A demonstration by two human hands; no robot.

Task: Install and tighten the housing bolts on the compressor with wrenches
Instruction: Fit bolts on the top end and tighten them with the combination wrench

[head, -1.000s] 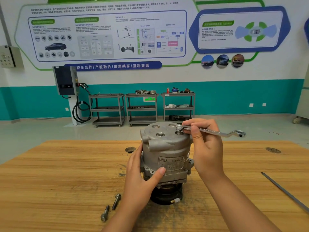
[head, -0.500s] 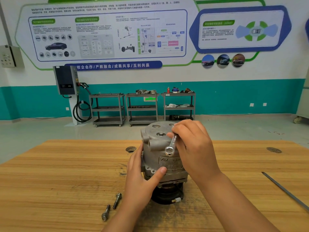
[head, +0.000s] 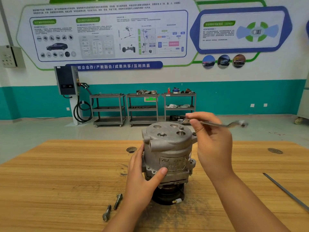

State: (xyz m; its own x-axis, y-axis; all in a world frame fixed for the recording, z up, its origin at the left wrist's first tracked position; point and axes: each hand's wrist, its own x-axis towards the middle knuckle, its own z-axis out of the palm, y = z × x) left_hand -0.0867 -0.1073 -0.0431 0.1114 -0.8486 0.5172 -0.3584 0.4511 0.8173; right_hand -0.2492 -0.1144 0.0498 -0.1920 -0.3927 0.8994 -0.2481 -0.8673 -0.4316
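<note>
Wooden table at frame center carries the compressor (probably heavy, rigid metal); left hand clasps its side, right hand pinches the wrench.

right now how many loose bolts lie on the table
2. One grey steel bolt lies left of the left hand, the other nearer the camera. The grey metal compressor may hide more.

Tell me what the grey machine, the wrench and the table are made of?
Compressor: likely cast aluminium, dull grey, grainy matte skin. Wrench: probably steel, thin, bright silvery sheen. Table: wood or wood-look board, orange-brown with visible grain lines.
</note>
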